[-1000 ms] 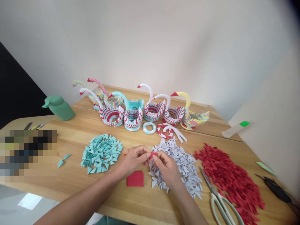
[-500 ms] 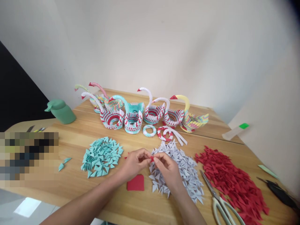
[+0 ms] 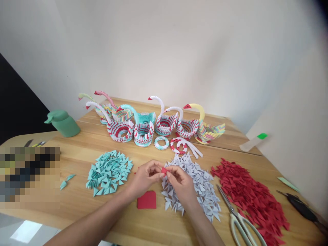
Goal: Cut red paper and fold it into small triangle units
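Observation:
Between my two hands is a small folded piece of red paper (image 3: 164, 171). The fingers and thumb of my left hand (image 3: 148, 174) pinch it from the left, and those of my right hand (image 3: 180, 181) pinch it from the other side. Both hands are raised over the table, partly in front of a heap of pale grey-lilac folded paper triangles (image 3: 205, 191). Below my left hand lies a stack of red paper pieces (image 3: 147, 200). Another bit of red paper shows just behind that hand, mostly hidden.
Turquoise paper triangles (image 3: 110, 172) are heaped on the left, red ones (image 3: 253, 194) on the right beside scissors (image 3: 237, 215). Paper swans (image 3: 143, 131) and paper rings (image 3: 161, 142) stand farther back. A green pitcher (image 3: 64, 123) is at far left, a black-handled tool (image 3: 301, 206) at far right.
The red paper now shows more between my fingertips, its shape broader than before. Both hands stay together in nearly the same place; the whole view has shifted slightly.

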A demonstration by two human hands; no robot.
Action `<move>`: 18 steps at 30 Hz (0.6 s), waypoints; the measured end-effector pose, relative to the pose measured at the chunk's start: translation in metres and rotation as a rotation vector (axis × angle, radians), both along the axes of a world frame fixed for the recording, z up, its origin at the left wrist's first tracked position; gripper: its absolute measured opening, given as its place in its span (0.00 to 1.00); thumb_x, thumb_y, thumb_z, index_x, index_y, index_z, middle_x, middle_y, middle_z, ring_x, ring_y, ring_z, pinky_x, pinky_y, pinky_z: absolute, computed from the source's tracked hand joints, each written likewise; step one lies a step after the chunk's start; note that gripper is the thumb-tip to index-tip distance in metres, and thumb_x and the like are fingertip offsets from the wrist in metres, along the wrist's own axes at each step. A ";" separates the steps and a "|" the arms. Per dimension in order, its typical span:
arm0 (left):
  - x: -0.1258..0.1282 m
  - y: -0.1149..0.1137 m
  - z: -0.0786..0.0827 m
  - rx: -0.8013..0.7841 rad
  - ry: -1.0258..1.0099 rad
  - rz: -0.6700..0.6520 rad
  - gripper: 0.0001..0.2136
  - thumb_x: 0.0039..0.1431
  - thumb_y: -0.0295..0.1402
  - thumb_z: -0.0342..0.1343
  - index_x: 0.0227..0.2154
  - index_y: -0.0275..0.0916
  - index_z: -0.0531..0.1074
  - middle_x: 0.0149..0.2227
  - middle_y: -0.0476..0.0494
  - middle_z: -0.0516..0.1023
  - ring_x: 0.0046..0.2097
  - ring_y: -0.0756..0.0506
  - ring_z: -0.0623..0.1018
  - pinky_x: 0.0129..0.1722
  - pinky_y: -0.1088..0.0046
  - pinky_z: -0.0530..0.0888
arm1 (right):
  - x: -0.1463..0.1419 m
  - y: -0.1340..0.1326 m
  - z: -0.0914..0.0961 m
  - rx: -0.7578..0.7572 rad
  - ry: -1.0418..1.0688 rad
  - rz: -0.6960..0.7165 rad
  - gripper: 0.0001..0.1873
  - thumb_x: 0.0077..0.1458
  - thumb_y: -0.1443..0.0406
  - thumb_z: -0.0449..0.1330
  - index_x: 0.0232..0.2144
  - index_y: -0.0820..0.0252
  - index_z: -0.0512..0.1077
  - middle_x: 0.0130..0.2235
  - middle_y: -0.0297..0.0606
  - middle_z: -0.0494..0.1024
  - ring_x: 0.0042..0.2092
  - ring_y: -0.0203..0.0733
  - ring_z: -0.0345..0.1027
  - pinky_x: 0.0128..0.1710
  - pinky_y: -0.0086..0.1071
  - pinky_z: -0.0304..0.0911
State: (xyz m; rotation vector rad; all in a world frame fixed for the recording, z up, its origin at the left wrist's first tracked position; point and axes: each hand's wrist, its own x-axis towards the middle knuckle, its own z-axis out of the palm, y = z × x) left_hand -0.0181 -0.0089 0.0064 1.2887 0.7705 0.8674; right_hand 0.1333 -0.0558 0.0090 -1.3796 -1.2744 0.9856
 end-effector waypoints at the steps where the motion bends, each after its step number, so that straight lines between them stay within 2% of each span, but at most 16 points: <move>1: 0.000 -0.001 0.001 0.065 0.045 0.013 0.11 0.51 0.35 0.60 0.35 0.36 0.70 0.27 0.48 0.75 0.29 0.51 0.73 0.31 0.76 0.68 | 0.000 0.000 0.001 0.001 -0.009 -0.004 0.11 0.53 0.59 0.57 0.34 0.60 0.72 0.28 0.34 0.74 0.28 0.37 0.66 0.28 0.28 0.63; 5: -0.002 -0.006 0.007 0.390 0.297 0.105 0.06 0.53 0.31 0.57 0.34 0.38 0.73 0.34 0.43 0.77 0.36 0.46 0.74 0.36 0.73 0.70 | 0.000 0.000 0.002 0.019 -0.051 0.002 0.11 0.54 0.60 0.57 0.34 0.60 0.72 0.29 0.36 0.75 0.29 0.37 0.67 0.30 0.29 0.64; 8: -0.004 -0.007 0.012 0.558 0.336 0.127 0.04 0.54 0.29 0.57 0.33 0.39 0.74 0.39 0.41 0.77 0.41 0.44 0.75 0.41 0.71 0.70 | 0.000 0.000 0.002 0.034 -0.078 0.009 0.10 0.54 0.60 0.56 0.34 0.61 0.72 0.29 0.36 0.75 0.29 0.37 0.66 0.30 0.29 0.64; 11: -0.004 -0.007 0.014 0.568 0.328 0.115 0.03 0.54 0.27 0.56 0.30 0.39 0.74 0.36 0.43 0.78 0.38 0.46 0.76 0.41 0.72 0.70 | 0.000 -0.001 0.002 0.031 -0.114 -0.003 0.09 0.53 0.61 0.57 0.34 0.60 0.73 0.27 0.34 0.73 0.28 0.36 0.65 0.29 0.28 0.62; 18: -0.002 -0.005 0.008 0.390 0.243 0.113 0.04 0.55 0.28 0.55 0.27 0.37 0.74 0.35 0.42 0.80 0.37 0.46 0.77 0.39 0.73 0.71 | -0.001 -0.001 0.004 0.011 -0.112 -0.012 0.11 0.53 0.62 0.56 0.37 0.60 0.73 0.27 0.33 0.72 0.28 0.36 0.66 0.29 0.28 0.62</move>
